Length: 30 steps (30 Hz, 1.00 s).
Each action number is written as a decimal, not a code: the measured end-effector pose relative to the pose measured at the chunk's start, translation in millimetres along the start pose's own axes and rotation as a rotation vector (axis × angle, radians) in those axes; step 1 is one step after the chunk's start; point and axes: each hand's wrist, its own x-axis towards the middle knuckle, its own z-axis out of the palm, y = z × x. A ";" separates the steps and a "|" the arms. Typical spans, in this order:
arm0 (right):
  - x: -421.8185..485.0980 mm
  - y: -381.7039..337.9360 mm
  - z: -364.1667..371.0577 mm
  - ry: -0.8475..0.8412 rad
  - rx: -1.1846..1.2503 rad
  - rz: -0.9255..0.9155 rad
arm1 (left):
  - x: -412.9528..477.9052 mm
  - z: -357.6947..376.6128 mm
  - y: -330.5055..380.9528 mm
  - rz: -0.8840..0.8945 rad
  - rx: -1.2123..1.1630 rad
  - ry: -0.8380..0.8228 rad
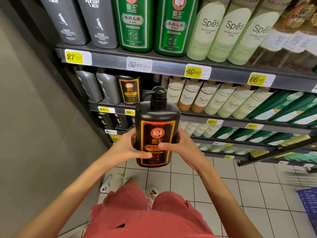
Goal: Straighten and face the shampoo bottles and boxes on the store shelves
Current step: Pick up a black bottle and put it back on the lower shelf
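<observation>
Pink garment (145, 217) is recorded below the black pump bottle (157, 117). Fingers are curled round its lower sides by left hand (125, 148) and right hand (181, 146), thumbs laid across the front label. Bottle is held upright before the shelf (231, 121); a matching bottle (128, 89) is shelved up-left.

1. Centre of frame: a dark gap on the second shelf (192, 117), between the black-and-orange bottle (128, 90) and the Spēs bottles (175, 95).
2. The held pump bottle (157, 133) partly covers it.
3. Upper frame: top-row bottles (135, 24) packed tight.
</observation>
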 end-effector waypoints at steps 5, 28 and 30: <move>-8.9 -2.0 2.9 0.043 -0.114 -0.145 | 0.9 -4.6 7.5 0.127 0.146 0.020; -7.3 -22.1 12.0 -0.059 0.120 0.524 | -23.5 12.8 12.6 -0.441 -0.362 -0.204; -3.7 -17.4 14.8 -0.046 0.107 0.540 | -23.9 11.8 8.4 -0.470 -0.380 -0.186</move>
